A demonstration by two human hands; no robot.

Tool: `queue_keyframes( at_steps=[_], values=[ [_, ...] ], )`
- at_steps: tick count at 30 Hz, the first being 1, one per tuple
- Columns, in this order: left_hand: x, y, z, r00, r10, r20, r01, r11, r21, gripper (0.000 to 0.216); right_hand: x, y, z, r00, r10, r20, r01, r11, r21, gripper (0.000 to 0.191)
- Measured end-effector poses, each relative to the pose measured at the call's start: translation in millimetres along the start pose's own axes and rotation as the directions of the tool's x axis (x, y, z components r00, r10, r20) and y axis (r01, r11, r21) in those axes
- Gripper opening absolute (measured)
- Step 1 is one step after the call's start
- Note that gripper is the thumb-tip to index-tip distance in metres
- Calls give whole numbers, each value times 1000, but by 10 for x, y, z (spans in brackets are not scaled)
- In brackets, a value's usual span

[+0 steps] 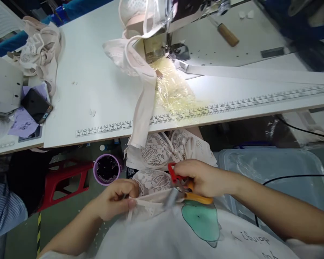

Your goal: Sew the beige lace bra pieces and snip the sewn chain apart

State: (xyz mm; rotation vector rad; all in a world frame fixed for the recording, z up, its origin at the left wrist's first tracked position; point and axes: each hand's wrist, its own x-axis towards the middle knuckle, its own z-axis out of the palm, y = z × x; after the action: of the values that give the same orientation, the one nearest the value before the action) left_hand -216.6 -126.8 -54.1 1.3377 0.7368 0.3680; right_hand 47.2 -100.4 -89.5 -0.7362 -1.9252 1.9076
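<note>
My left hand [118, 199] pinches the edge of a white lace bra [153, 180] between thumb and fingers, just in front of my body. In my right hand [201, 176] is a pair of scissors [198, 198] with orange and red handle parts. Their blurred blades point toward my left hand and lie against the bra's edge; whether they touch the fabric I cannot tell. More of the lace hangs in my lap under the table's front edge. Another pale bra [136, 57] lies by the sewing machine needle, its long band [143, 108] drooping over the edge.
The white sewing table [83, 86] carries a printed ruler strip [105, 128], a wooden-handled awl [228, 35] and a white tape [245, 72]. Bras are heaped [40, 50] at left, near a black phone [36, 106]. Below stand a purple bin [95, 172], red stool [70, 169] and clear tub [275, 158].
</note>
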Motion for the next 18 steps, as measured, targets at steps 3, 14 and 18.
queue_keyframes(
  at_steps=[3,14,18],
  values=[
    [-140,-152,282,988,34,-149,-64,978,-201,33,-156,-2,122,995,-52,-88,50,998,-27,14],
    [-367,-481,646,935,-45,-352,-138,869,-476,35,-587,238,369,982,122,-148,-91,976,199,17],
    [-361,-502,567,936,-39,-351,-104,920,-378,36,-564,291,392,969,180,-168,-143,967,209,16]
  ],
)
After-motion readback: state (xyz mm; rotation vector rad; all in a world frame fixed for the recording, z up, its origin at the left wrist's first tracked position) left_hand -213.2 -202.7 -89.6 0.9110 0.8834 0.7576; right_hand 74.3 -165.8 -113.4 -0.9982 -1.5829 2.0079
